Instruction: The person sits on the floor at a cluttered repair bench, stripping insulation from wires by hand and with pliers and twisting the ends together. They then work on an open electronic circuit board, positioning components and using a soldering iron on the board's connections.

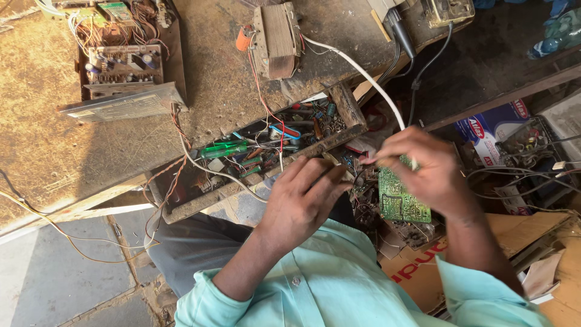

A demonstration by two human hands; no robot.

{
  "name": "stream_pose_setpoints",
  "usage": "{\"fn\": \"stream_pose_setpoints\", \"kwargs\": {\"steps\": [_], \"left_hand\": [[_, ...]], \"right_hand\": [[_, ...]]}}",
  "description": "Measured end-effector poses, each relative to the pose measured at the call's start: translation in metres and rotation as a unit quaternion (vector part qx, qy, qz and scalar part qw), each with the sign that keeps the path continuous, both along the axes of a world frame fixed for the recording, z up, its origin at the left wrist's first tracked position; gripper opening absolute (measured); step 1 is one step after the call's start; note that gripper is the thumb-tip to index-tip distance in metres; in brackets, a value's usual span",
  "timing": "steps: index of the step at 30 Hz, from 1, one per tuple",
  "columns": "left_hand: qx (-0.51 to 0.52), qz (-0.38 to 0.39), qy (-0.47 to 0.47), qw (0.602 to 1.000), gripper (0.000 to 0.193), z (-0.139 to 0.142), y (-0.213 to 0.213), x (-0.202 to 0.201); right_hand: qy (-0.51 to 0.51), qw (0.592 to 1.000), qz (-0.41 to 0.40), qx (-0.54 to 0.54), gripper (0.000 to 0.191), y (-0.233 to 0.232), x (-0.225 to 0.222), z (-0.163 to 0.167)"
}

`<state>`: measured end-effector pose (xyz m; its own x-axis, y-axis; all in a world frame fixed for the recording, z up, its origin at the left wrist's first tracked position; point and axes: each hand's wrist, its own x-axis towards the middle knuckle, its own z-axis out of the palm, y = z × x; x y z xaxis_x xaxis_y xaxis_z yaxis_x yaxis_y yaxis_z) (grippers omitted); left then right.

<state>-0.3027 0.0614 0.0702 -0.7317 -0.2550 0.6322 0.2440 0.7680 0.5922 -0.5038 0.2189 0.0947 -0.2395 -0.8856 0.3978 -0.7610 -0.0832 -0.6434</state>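
Head view, centre frame: right hand (423,166) pinches a green circuit board (402,200); left hand (302,197) curls beside it, its grip unclear. Dangling wires (181,160) could snag and tug the board loose.

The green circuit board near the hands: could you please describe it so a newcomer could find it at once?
Start at the worn wooden workbench and go to the open drawer of parts at its edge. Just past it, the right hand holds the green circuit board, beside the left hand. It is the only flat, bright green panel there.
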Motion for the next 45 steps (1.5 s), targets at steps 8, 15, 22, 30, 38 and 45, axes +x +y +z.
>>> {"fn": "stream_pose_setpoints", "kwargs": {"steps": [8,15,22,30,38,45], "left_hand": [[0.026,0.202,0.009,0.979,0.036,-0.019,-0.019,0.059],[0.037,0.432,0.178,0.883,0.018,-0.068,-0.073,0.123],[0.049,0.557,0.152,0.815,0.037,-0.094,-0.102,0.146],[0.075,0.58,0.1,0.805,0.039,-0.082,-0.084,0.148],[-0.007,0.608,0.022,0.793,0.045,-0.094,-0.06,0.164],[0.052,0.68,0.089,0.726,0.047,-0.136,-0.12,0.22]], "right_hand": [[-0.171,0.955,-0.214,-0.117,0.002,-0.001,-0.071,0.032],[-0.095,0.959,-0.236,-0.125,0.005,-0.025,-0.178,0.036],[-0.003,0.967,-0.231,-0.104,0.014,-0.058,-0.249,-0.001],[0.122,0.972,-0.152,-0.134,0.006,-0.069,-0.284,-0.031],[0.036,0.975,-0.195,-0.097,0.012,-0.074,-0.298,-0.05],[0.05,0.977,-0.176,-0.113,0.008,-0.074,-0.312,-0.061]]}}
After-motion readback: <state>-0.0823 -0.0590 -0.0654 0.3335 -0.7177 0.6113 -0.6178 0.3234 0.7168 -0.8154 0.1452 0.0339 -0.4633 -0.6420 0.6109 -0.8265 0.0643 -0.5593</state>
